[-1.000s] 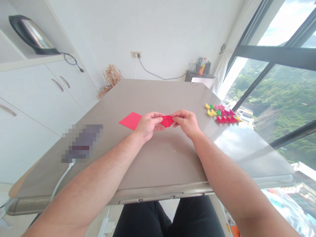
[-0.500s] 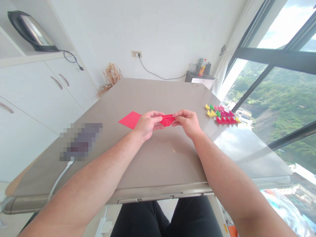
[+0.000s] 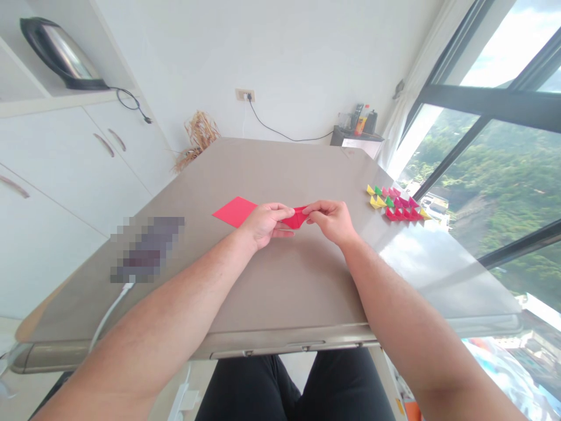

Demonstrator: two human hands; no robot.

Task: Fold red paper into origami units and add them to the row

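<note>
A small folded piece of red paper (image 3: 296, 218) is held just above the table between my two hands. My left hand (image 3: 268, 224) grips its left side, thumb on top and fingers beneath. On the right, my right hand (image 3: 331, 218) pinches the paper's upper right edge between thumb and fingers. Creases show on the paper's face; its ends are hidden behind my fingers. A flat sheet of red paper (image 3: 234, 211) lies on the table to the left, partly covered by my left hand.
Several small folded paper boats (image 3: 401, 209) in red, pink, green and yellow stand in rows on the right of the table (image 3: 280, 166). A blurred-out dark object (image 3: 149, 251) with a white cable (image 3: 107, 316) lies on the left. A window (image 3: 495, 146) is at the right.
My right hand has shifted slightly inward and down along the folded paper's upper edge. The paper now tilts, and its top edge looks less straight. The flat sheet stays put.
</note>
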